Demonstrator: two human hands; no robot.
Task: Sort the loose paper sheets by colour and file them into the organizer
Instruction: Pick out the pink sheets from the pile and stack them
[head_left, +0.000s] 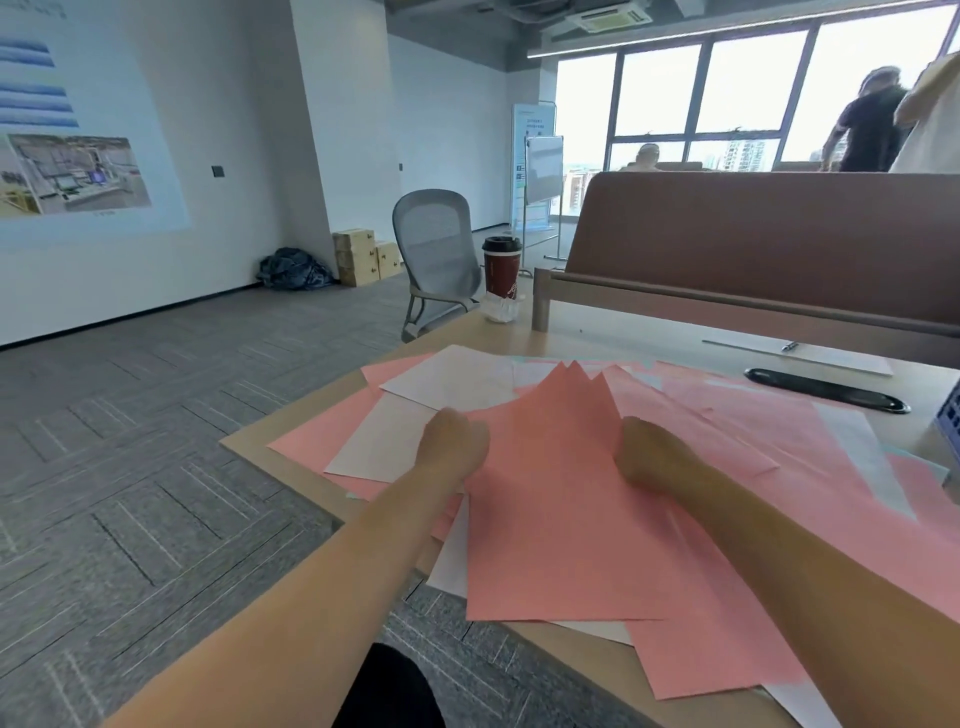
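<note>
Now | left grip (454, 441) clamped on pink sheets (561, 493) | right grip (649, 452) likewise | sheets fanned between both

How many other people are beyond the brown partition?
3: a seated person just above the partition, a standing person in a dark shirt, a person in a light top at the right edge. The partition may hide more.

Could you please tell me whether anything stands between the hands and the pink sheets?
Nothing visible does. The left hand and right hand grip the bunch of pink sheets, one at each side, above the white sheets scattered on the desk. No organizer is plainly visible, so that path cannot be judged.
</note>
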